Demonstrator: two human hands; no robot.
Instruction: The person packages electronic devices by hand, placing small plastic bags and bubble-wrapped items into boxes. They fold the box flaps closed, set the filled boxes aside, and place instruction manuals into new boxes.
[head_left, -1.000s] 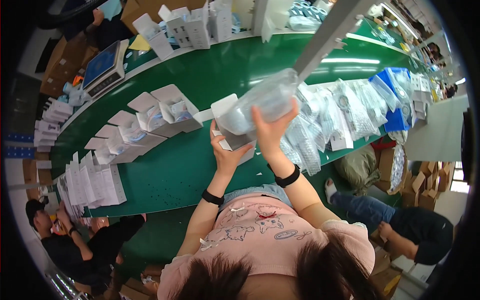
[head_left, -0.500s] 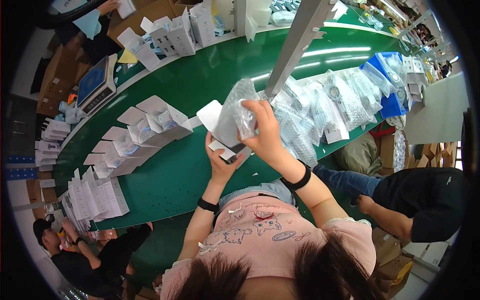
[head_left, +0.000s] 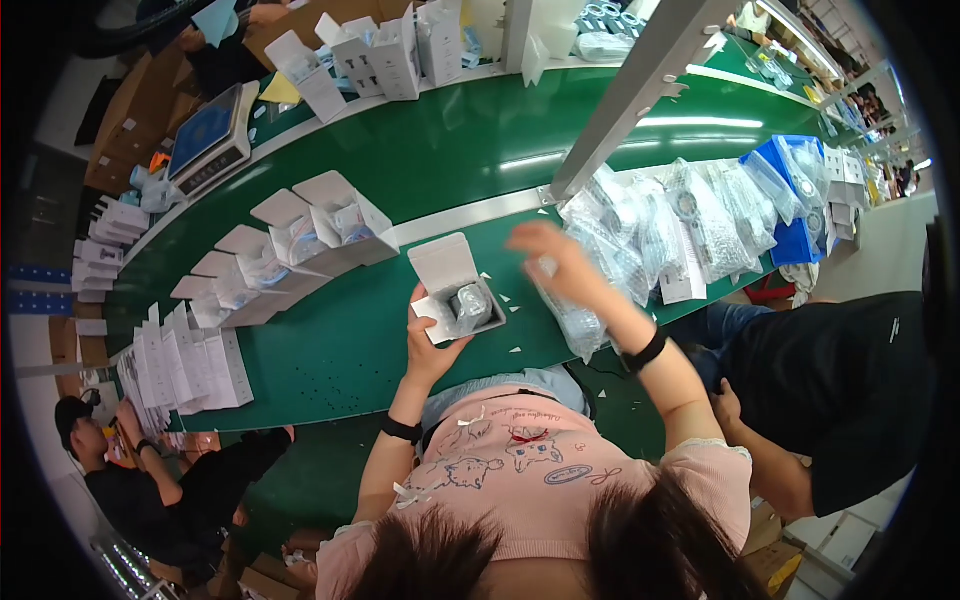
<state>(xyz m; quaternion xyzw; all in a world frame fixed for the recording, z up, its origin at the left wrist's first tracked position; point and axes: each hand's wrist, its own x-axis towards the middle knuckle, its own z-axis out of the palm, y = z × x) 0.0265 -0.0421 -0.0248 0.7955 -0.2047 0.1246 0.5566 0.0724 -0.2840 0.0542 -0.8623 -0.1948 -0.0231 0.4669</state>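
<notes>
My left hand [head_left: 432, 345] grips a small white carton [head_left: 443, 263] from its left and near side. The carton's lid stands up, and a side flap sticks out at the left. Inside lies a bubble-wrapped item [head_left: 470, 307], its kind hidden by the wrap. To the right, my right hand [head_left: 562, 265] hangs apart from the carton, a little blurred, fingers and thumb spread with nothing seen between them. Just below and beyond it are bubble-wrap pouches [head_left: 570, 320], the nearest at the bench's front edge.
Open white cartons [head_left: 345, 215] with wrapped contents form a row on the green bench [head_left: 330, 370]. More bubble-wrap pouches [head_left: 700, 215] and a blue bin [head_left: 795, 240] lie right. A metal post [head_left: 640, 100] rises behind. Co-workers are at the right [head_left: 820, 400] and lower left [head_left: 140, 490].
The bubble-wrapped item, held over the carton by my right hand before, now lies inside it. My right hand has let go and moved right. My left hand keeps the carton.
</notes>
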